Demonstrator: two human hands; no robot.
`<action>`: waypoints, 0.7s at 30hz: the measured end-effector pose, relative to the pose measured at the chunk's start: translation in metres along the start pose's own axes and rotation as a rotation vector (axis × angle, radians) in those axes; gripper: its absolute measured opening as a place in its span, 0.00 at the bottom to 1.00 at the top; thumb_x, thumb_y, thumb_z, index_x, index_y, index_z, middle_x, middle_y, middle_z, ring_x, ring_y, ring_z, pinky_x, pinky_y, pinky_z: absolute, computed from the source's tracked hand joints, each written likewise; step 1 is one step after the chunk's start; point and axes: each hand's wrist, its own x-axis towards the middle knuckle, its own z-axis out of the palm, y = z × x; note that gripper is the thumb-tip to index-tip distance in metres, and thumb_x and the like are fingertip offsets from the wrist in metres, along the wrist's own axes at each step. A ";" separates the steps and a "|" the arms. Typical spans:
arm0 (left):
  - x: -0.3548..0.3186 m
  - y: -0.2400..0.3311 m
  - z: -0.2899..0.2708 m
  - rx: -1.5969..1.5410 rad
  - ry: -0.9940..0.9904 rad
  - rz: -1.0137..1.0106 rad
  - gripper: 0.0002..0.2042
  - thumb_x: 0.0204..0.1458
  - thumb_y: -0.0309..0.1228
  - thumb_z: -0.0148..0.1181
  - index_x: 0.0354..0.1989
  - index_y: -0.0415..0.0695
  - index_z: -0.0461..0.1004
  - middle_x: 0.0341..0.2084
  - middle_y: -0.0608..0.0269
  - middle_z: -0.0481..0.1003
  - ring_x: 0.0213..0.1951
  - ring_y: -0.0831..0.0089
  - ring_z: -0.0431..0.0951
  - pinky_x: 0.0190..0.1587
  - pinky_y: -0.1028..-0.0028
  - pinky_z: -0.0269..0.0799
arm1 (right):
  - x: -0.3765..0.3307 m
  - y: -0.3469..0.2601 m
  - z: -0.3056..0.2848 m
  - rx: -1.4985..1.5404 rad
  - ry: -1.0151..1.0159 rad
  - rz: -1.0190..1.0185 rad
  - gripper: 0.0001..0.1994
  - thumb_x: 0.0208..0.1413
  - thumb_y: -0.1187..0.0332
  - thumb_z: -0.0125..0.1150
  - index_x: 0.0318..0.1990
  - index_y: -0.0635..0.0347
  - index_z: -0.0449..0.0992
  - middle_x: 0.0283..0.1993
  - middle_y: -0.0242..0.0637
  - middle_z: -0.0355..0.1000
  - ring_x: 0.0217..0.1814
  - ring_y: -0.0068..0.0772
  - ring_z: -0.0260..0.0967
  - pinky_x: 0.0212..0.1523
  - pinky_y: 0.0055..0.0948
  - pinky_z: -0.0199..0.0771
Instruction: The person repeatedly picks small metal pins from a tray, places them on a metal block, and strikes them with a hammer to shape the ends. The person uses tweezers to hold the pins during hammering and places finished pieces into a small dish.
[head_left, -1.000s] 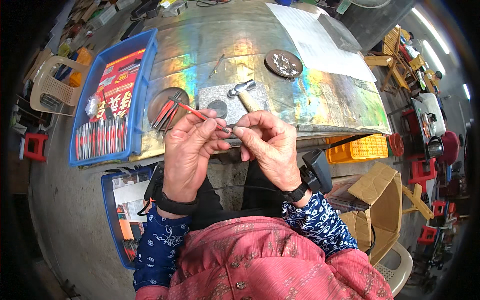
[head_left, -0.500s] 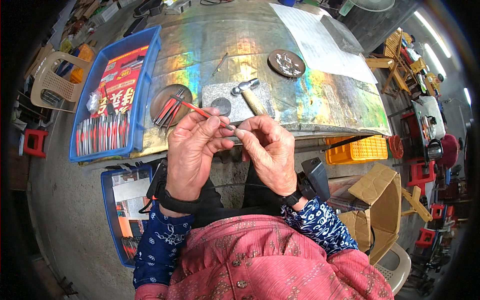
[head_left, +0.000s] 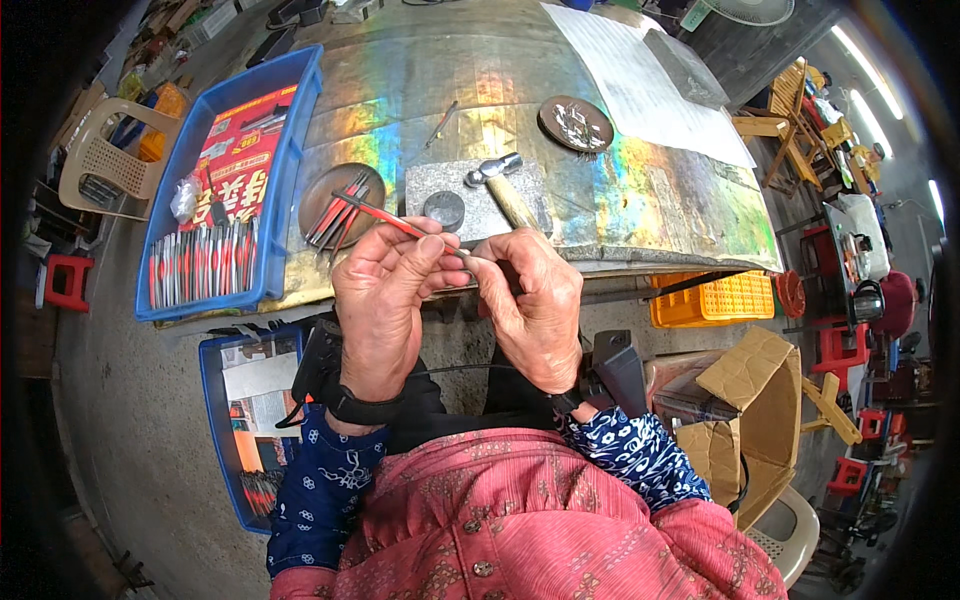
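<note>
In front of the table edge, my left hand (head_left: 385, 300) is closed round a slim red-and-dark rod (head_left: 390, 216). The rod slants down toward my right hand (head_left: 535, 310). My right thumb and forefinger pinch together at its lower tip; whatever small piece lies between them is hidden. Beyond my left hand, a round brown dish (head_left: 308, 192) holds several similar red-and-dark rods (head_left: 332, 222). A speckled stone slab (head_left: 424, 180) lies past my fingers, bearing a dark round disc (head_left: 444, 209) and a hammer (head_left: 510, 198) with a wooden handle.
A blue tray (head_left: 272, 288) at the left holds a row of red and silver rods (head_left: 205, 268). A brown plate (head_left: 547, 122) with small white pieces sits farther back. Below the table stand a second blue bin (head_left: 222, 430), a yellow crate (head_left: 715, 300) and a cardboard box (head_left: 770, 430).
My right fingers have drawn in slightly leftward onto the rod's lower tip. My left hand keeps its hold on the rod and has barely moved.
</note>
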 end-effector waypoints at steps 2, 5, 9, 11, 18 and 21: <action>0.000 -0.002 -0.001 0.023 0.005 0.009 0.08 0.57 0.23 0.58 0.43 0.34 0.72 0.35 0.54 0.78 0.32 0.72 0.80 0.36 0.74 0.81 | 0.001 0.000 0.002 -0.027 0.011 -0.022 0.05 0.50 0.80 0.62 0.32 0.64 0.72 0.27 0.44 0.70 0.28 0.46 0.70 0.29 0.35 0.69; 0.002 -0.004 -0.004 0.022 -0.002 -0.007 0.07 0.59 0.23 0.55 0.44 0.36 0.71 0.35 0.56 0.78 0.33 0.72 0.80 0.38 0.74 0.81 | 0.002 0.001 0.004 -0.046 0.013 -0.028 0.06 0.49 0.80 0.63 0.33 0.64 0.72 0.28 0.43 0.70 0.28 0.45 0.71 0.29 0.35 0.69; 0.004 -0.005 -0.008 -0.036 0.017 -0.021 0.08 0.58 0.24 0.57 0.44 0.36 0.71 0.34 0.56 0.78 0.32 0.72 0.79 0.36 0.74 0.80 | 0.004 0.004 0.001 -0.101 -0.029 -0.085 0.06 0.49 0.77 0.64 0.33 0.62 0.72 0.29 0.42 0.70 0.28 0.44 0.71 0.29 0.35 0.70; 0.008 -0.004 -0.012 -0.030 0.019 -0.007 0.08 0.58 0.24 0.57 0.44 0.36 0.71 0.33 0.56 0.77 0.31 0.72 0.79 0.36 0.73 0.80 | 0.006 0.008 -0.004 -0.163 -0.050 -0.122 0.07 0.49 0.76 0.65 0.33 0.61 0.73 0.29 0.42 0.70 0.29 0.44 0.71 0.29 0.35 0.70; 0.040 0.001 -0.025 0.274 -0.010 0.148 0.07 0.59 0.22 0.54 0.44 0.35 0.71 0.32 0.56 0.77 0.31 0.74 0.79 0.33 0.76 0.80 | 0.012 0.024 -0.036 -0.627 -0.091 -0.216 0.14 0.45 0.71 0.68 0.40 0.60 0.73 0.37 0.42 0.67 0.39 0.45 0.67 0.37 0.39 0.70; 0.048 -0.002 -0.024 0.385 -0.032 0.207 0.06 0.58 0.21 0.55 0.42 0.34 0.72 0.31 0.56 0.78 0.31 0.75 0.79 0.32 0.78 0.79 | 0.009 0.029 -0.040 -0.722 -0.144 -0.132 0.17 0.46 0.72 0.67 0.45 0.58 0.73 0.40 0.42 0.68 0.40 0.47 0.70 0.38 0.38 0.70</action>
